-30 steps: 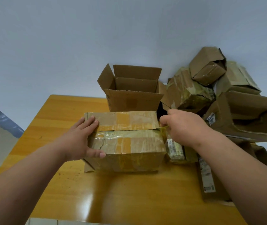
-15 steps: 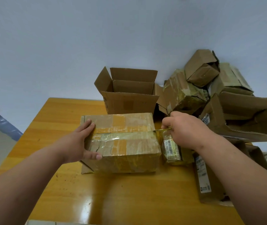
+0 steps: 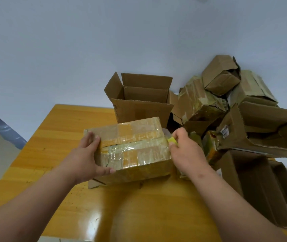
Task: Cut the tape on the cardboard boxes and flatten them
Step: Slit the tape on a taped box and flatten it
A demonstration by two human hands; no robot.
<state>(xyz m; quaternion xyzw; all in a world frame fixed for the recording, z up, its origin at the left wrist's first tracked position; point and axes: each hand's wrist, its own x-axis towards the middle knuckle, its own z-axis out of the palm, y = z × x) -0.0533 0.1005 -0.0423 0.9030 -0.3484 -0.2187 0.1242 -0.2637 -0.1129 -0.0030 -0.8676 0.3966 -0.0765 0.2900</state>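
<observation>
A taped cardboard box [image 3: 132,147] sits mid-desk [image 3: 55,137], slightly tilted. The left hand [image 3: 85,158] grips its left end, fingers curled round; the right hand [image 3: 184,151] pinches a yellow tool [image 3: 171,140] at the box's right end.

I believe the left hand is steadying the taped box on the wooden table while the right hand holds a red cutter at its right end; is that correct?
Not quite: in the head view the cutter in the right hand is yellow, not red. The left hand does steady the taped box on the wooden table.
</observation>
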